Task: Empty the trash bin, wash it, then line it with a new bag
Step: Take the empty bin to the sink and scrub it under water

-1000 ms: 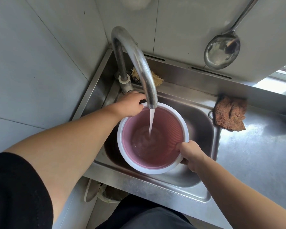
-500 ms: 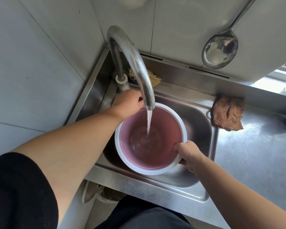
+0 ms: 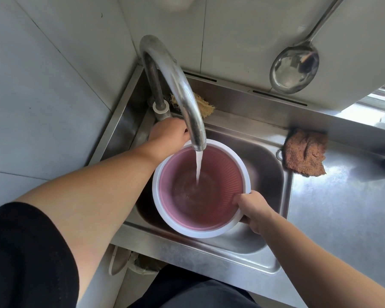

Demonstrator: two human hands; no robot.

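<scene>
— Where do we have the trash bin (image 3: 211,215)?

— At the centre of the frame, held upright in the steel sink (image 3: 268,172). It is pink and ribbed inside with a white rim, and water (image 3: 199,165) falls from the faucet (image 3: 176,85) straight into it, pooling at the bottom.

— And our hands?

— Our right hand (image 3: 255,210) pinches the rim at its lower right, thumb inside the bin and fingers curled under the outside. Our left hand (image 3: 168,135) sits at the rim's upper left, just below the faucet's base; its fingers are hidden behind the spout, so we cannot tell whether they grip the rim or something else.

— What lies around us?

— A brown cloth (image 3: 305,153) on the counter edge to the right of the sink, a fibrous scrubber (image 3: 203,104) behind the faucet, and a steel ladle (image 3: 295,67) hanging on the tiled wall at the upper right.
</scene>
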